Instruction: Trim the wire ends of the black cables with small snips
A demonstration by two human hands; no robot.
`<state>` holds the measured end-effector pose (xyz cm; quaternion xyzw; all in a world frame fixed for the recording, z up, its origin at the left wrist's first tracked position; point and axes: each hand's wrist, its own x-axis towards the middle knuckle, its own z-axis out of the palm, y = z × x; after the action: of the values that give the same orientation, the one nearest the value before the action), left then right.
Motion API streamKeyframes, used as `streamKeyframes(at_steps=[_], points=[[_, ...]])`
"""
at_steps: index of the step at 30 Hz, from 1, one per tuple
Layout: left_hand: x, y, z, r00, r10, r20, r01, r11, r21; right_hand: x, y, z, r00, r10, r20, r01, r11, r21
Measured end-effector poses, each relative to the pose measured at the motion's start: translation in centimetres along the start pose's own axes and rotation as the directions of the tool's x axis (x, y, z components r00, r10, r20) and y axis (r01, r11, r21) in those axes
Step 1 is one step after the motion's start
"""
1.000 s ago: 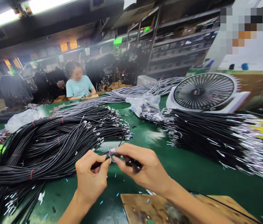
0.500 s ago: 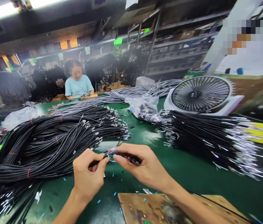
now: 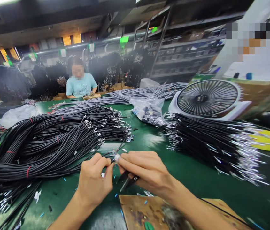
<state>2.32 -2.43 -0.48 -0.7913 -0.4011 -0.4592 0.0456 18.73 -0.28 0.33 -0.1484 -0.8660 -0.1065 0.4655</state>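
Cable point(image 3: 106, 156): we held one thin black cable near the middle of the table, its stripped end between both hands.
Left hand point(image 3: 94, 180): our fingers were pinched shut on the cable just behind its tip.
Right hand point(image 3: 146, 172): our thumb and forefinger met at the cable tip, while the other fingers gripped a dark tool point(image 3: 127, 180) that pointed near-left.
Bundles: black cables point(image 3: 41, 143) lay heaped to the left; another pile point(image 3: 211, 140) lay to the right.
Table point(image 3: 192, 179): green, littered with blue scraps.
Board point(image 3: 149, 214): wooden, near edge, under our right wrist.
Fan point(image 3: 206, 97): white, far right.
Co-worker point(image 3: 79, 84): seated at the far side.
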Motion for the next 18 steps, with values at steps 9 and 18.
streamKeyframes(at_steps=[9, 18], points=[[-0.1, 0.2, 0.2, 0.952, -0.286, -0.106, 0.253, 0.935, -0.248, 1.0, -1.4, 0.0, 0.830, 0.531, -0.171, -0.530, 0.846, 0.056], [-0.1, 0.0, 0.3, 0.956, -0.264, -0.125, 0.226, 0.940, -0.254, 1.2, -1.0, 0.0, 0.887, 0.461, -0.007, -0.451, 0.869, 0.203]])
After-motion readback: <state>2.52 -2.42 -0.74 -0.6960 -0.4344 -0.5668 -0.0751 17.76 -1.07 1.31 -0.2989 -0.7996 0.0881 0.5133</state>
